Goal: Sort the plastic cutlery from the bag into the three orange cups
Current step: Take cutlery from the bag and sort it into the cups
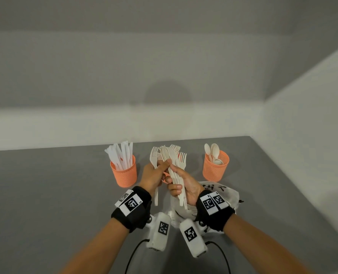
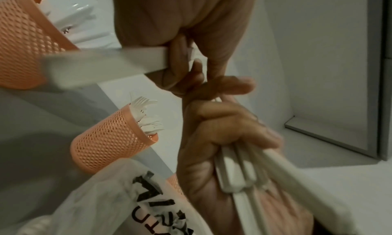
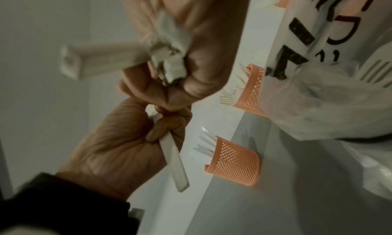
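Three orange mesh cups stand on the grey table. In the head view the left cup (image 1: 124,176) holds knives and the right cup (image 1: 215,167) holds spoons. The middle cup (image 1: 165,180) is mostly hidden behind my hands; the left wrist view shows forks in this cup (image 2: 110,138). My right hand (image 1: 177,180) grips a bundle of forks and spoons (image 1: 172,155) upright above the bag (image 1: 226,191). My left hand (image 1: 162,169) holds one fork (image 1: 154,157) by its handle, and its thumb presses against the bundle. Both hands touch each other above the middle cup.
The white plastic bag with black lettering (image 3: 328,87) lies crumpled under my right wrist, more cutlery showing through it. A white wall rises behind the cups and on the right. Bare grey table (image 1: 45,194) spreads to the left.
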`<state>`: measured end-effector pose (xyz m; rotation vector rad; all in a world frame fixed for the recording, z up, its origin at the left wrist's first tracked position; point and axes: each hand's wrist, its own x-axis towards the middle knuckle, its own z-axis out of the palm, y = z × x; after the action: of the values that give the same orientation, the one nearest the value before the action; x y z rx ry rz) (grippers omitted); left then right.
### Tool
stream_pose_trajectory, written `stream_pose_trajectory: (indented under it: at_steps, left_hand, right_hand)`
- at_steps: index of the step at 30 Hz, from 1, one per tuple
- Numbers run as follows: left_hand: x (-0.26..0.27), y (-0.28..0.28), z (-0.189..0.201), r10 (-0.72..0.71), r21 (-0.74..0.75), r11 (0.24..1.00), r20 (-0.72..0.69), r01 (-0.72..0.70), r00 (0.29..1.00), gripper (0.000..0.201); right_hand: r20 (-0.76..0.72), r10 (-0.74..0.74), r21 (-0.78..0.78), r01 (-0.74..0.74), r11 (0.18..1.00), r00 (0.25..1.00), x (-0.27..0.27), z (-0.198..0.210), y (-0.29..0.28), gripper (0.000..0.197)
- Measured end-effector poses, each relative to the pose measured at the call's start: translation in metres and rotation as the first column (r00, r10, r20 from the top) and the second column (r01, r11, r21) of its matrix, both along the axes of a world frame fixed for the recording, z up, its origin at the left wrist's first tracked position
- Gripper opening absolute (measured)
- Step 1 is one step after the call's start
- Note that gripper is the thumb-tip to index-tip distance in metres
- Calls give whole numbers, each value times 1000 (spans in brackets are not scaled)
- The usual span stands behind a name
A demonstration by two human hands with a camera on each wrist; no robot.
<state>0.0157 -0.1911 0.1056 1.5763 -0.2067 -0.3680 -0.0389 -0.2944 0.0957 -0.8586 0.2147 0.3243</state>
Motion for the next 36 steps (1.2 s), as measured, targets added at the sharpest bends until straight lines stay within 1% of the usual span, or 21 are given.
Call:
stream_pose_trajectory:
  at_steps: [3,5,6,8,9,11,12,15,17,19,20,21,23,27,29,31,32,34,36]
  left_hand:
    - [0,-1,-3,-5,-9,1000,-21,5,1000,24]
    - [2,-1,-5,52,7,999,37,-53,998,23]
    - [4,0,-6,98,0,995,79,-99,992,23]
    - [7,1,-7,188,-48,982,138,-183,972,22]
    - [8,2,-6,208,-61,978,162,-201,965,18]
    - [6,2,-5,195,-34,981,228,-192,954,13]
    - [5,1,-6,181,-3,983,260,-186,949,14]
    - [5,-2,-10,137,74,984,290,-165,947,17]
    - [6,-4,-12,135,92,982,283,-167,950,20]
    - [5,-4,-10,151,93,979,281,-184,948,26]
    - [5,-5,-7,172,90,976,254,-200,952,29]
    - [4,-5,-4,191,89,973,207,-212,960,34]
    - [4,-6,-1,199,81,975,107,-208,974,39]
    - [7,-4,1,148,55,988,-47,-146,988,30]
    - [13,-1,-1,129,85,989,-146,-118,981,28]
    - [16,2,-3,118,108,989,-198,-98,973,28]
    - [17,2,-5,114,110,989,-193,-94,974,25]
    - [15,2,-6,116,107,989,-146,-101,982,21]
    - [10,1,-4,141,95,987,-104,-131,985,21]
  right_hand:
    - [3,-11,-15,11,1000,1000,0,-1,0,29]
    - [5,-55,-108,55,993,998,0,-2,1,26]
    - [18,-86,-190,88,978,996,0,-3,3,25]
    - [63,-159,-371,171,913,985,2,-7,6,26]
    - [90,-195,-444,215,870,977,4,-9,8,29]
    - [149,-226,-562,271,781,962,5,-12,10,32]
    - [180,-222,-609,286,739,958,6,-14,11,28]
    - [263,-179,-696,315,645,948,5,-14,14,18]
    - [309,-135,-716,324,619,941,2,-11,16,17]
    - [329,-104,-721,321,614,939,0,-8,18,19]
    - [329,-95,-725,316,611,939,-1,-7,18,19]
    - [327,-94,-737,316,598,940,-2,-5,18,24]
    - [319,-82,-779,310,544,944,-3,-5,18,32]
    - [319,-7,-857,292,425,948,-4,-12,14,36]
    - [298,19,-885,269,381,954,-6,-13,13,36]
    - [279,37,-890,244,385,960,-5,-16,11,34]
    - [269,29,-879,233,417,963,-4,-18,11,30]
    - [263,-32,-812,239,532,964,-1,-20,11,24]
    - [243,-113,-735,259,627,963,3,-24,12,21]
